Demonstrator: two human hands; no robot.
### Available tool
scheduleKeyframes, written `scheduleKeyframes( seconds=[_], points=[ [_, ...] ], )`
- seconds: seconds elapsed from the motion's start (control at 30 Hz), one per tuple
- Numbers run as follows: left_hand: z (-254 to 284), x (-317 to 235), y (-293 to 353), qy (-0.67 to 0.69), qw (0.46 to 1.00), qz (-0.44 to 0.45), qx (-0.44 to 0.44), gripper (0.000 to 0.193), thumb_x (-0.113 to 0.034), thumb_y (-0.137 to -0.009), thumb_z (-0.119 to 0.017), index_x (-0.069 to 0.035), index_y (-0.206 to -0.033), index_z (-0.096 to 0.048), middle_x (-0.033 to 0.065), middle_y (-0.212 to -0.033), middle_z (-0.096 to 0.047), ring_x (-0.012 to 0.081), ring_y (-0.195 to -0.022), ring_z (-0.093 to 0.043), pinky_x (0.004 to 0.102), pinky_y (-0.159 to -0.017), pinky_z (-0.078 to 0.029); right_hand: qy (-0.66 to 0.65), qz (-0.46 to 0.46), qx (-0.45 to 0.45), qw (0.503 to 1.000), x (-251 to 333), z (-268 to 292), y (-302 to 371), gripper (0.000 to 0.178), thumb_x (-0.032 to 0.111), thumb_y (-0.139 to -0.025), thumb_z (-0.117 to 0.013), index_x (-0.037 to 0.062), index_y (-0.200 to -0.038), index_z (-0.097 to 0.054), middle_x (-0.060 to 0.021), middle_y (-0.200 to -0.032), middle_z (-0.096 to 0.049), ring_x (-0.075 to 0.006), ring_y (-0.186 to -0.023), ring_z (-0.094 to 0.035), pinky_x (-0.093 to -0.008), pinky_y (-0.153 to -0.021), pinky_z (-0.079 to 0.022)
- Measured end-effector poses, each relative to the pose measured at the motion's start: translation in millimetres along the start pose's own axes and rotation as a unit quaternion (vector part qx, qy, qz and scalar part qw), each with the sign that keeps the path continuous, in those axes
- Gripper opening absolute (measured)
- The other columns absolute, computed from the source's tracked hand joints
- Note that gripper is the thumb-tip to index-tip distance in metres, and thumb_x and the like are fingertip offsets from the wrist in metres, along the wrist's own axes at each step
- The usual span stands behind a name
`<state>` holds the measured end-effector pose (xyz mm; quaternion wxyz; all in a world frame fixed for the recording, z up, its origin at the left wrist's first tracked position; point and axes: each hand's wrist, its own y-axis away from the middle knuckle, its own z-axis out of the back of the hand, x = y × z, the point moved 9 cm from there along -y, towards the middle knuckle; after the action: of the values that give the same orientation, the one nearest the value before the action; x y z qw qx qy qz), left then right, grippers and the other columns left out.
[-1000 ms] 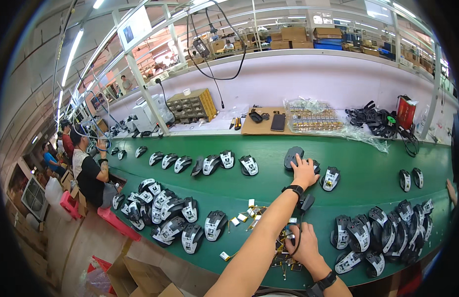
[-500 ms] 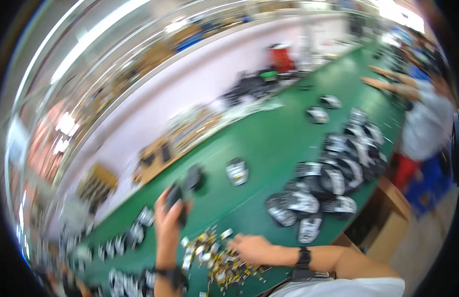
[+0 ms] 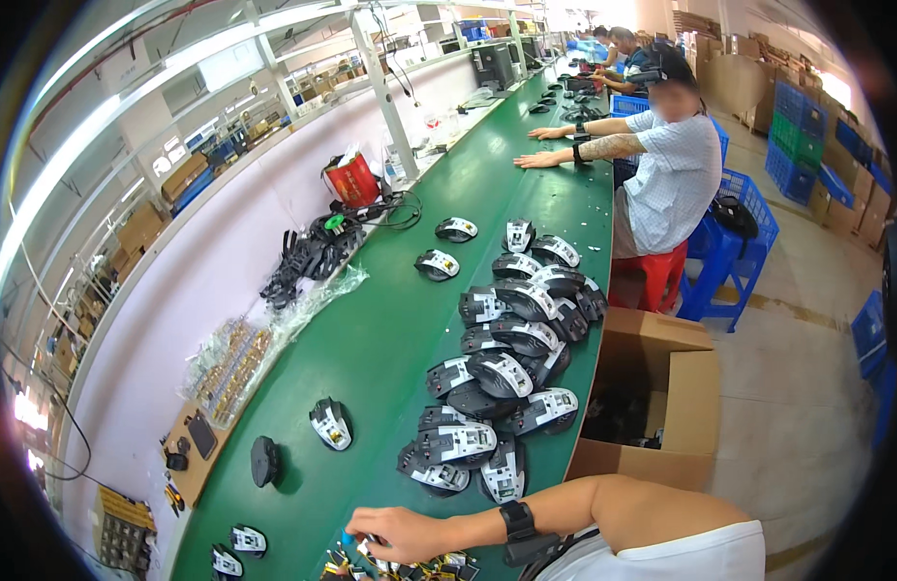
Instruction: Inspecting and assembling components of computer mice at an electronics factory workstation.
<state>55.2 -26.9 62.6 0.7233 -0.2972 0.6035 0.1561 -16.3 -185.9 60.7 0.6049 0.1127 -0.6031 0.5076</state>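
At the lower edge my right hand [image 3: 402, 534] is over a pile of small parts [image 3: 453, 565], with its fingers curled in. A teal-blue bit shows at its fingertips, and whatever they grip cannot be made out. The small parts are yellow, black and white, some with thin wires. My left hand is out of view. A dark computer mouse [image 3: 264, 461] stands on the green bench, beyond my right hand to the left. Near it lies an uncovered black-and-white mouse [image 3: 330, 424]. Many more open mice [image 3: 499, 373] are heaped along the right side.
Two mice [image 3: 437, 264] sit apart farther up the green bench [image 3: 371, 334]. Along the wall are a tray of metallic parts [image 3: 233, 373], black cables [image 3: 308, 259] and a red bag [image 3: 353, 181]. An open carton [image 3: 695, 402] stands at right. A seated co-worker [image 3: 666, 160] rests both hands on the bench.
The view has swung toward the right and sharpened. My left hand, earlier raised with a dark mouse, has left the picture. My right hand stays at the small parts.
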Motion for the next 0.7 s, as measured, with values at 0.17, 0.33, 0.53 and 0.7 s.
scheduleKeyframes(
  seconds=[0.17, 0.33, 0.53, 0.7],
  points=[
    [-20, 43, -5, 0.438, 0.871, 0.222, -0.012, 0.059, -0.035, -0.085, -0.05, -0.005, -0.135, -0.045, 0.0149, -0.124, -0.057, 0.0342, -0.11, -0.057, 0.0542, -0.093, -0.045, -0.107, -0.03, -0.024, 0.994, 9, 5, -20, 0.019, 0.001, -0.084, -0.054, -0.0013, -0.103, -0.054, -0.0117, -0.095, -0.056, -0.0251, -0.072, -0.065, -0.0344, -0.064, -0.052],
    [-28, 21, -25, 0.485, 0.864, 0.129, 0.024, 0.083, -0.04, -0.075, -0.067, -0.009, -0.143, -0.03, 0.0159, -0.125, -0.053, 0.0315, -0.107, -0.06, 0.0487, -0.084, -0.054, 0.039, 0.074, -0.028, 0.996, 39, 10, -31, 0.028, 0.009, -0.08, -0.066, 0.0012, -0.107, -0.06, -0.0146, -0.095, -0.061, -0.0284, -0.08, -0.066, -0.0362, -0.069, -0.053],
    [-40, 47, -32, 0.382, 0.909, 0.17, 0.0, 0.068, -0.023, -0.087, -0.065, 0.0, -0.141, -0.031, 0.0079, -0.113, -0.056, 0.0138, -0.101, -0.056, 0.029, -0.089, -0.047, -0.073, -0.164, 0.042, 0.983, -13, 0, 7, 0.012, -0.002, -0.086, -0.057, -0.0049, -0.097, -0.062, -0.0107, -0.088, -0.067, -0.0155, -0.074, -0.066, -0.0267, -0.067, -0.053],
    [-24, 48, -30, 0.434, 0.892, 0.121, -0.037, 0.066, -0.027, -0.092, -0.062, -0.002, -0.141, -0.026, 0.0104, -0.108, -0.058, 0.0171, -0.099, -0.06, 0.0293, -0.088, -0.05, -0.039, -0.159, 0.077, 0.983, -8, -5, 6, 0.031, -0.002, -0.085, -0.055, -0.0017, -0.115, -0.051, -0.0092, -0.105, -0.063, -0.014, -0.082, -0.064, -0.0205, -0.063, -0.048]
  ],
)
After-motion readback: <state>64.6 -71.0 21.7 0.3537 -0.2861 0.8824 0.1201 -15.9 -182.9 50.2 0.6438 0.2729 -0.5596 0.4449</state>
